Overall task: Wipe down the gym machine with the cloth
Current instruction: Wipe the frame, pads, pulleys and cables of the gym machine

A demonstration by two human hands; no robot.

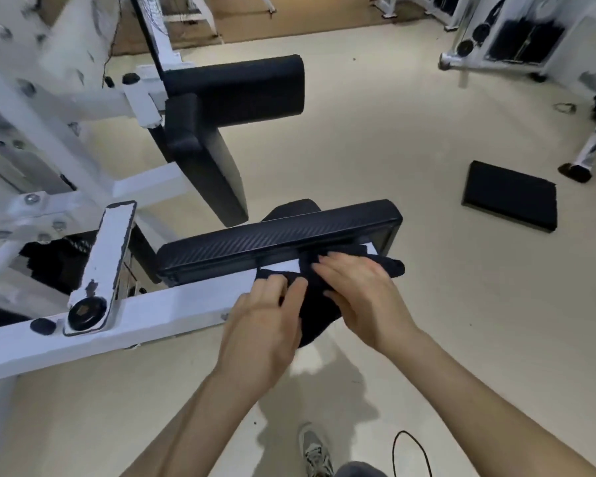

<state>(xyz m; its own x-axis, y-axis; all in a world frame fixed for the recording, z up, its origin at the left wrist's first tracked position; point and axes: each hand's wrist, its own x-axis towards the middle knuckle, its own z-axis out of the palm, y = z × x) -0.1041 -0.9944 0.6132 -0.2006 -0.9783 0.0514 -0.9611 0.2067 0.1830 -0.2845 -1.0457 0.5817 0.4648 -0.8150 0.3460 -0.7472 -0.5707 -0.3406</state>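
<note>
**Cloth on the bar, both hands working it**

The dark cloth (pixel 315 309) lies draped over the white bar (pixel 172 308) of the machine (pixel 93 101), just under the near black pad (pixel 276 235), with its lower end hanging off the near side of the bar; the right hand (pixel 358 290) lies flat on it, fingers straight and pressing down; the left hand (pixel 262 321) has its fingers bent round the cloth's left edge, pinching it.

To do the step well, the person would likely keep the flat palm as the pressing surface and let the pinching hand hold the cloth taut, so it slides as one layer rather than bunching; long strokes along the bar, from the pad end leftward, should cover more than short dabs; the seam where the pad meets the bar probably needs a folded edge pushed into it; the hanging end could snag if left loose.

The bar's paint is white and smooth here, but the flat arm (pixel 100 266) to the left shows chipped edges that may catch the fibres; the textured pad looks grippier than the paint.

Farther off, two more black pads (pixel 234 84) stand on the frame; the pale floor (pixel 393 132) holds a black mat (pixel 511 196) to the right, and other machines (pixel 516 36) stand far right; near the bottom edge a shoe (pixel 315 449) and a loop of cable (pixel 412 452) show.
</note>
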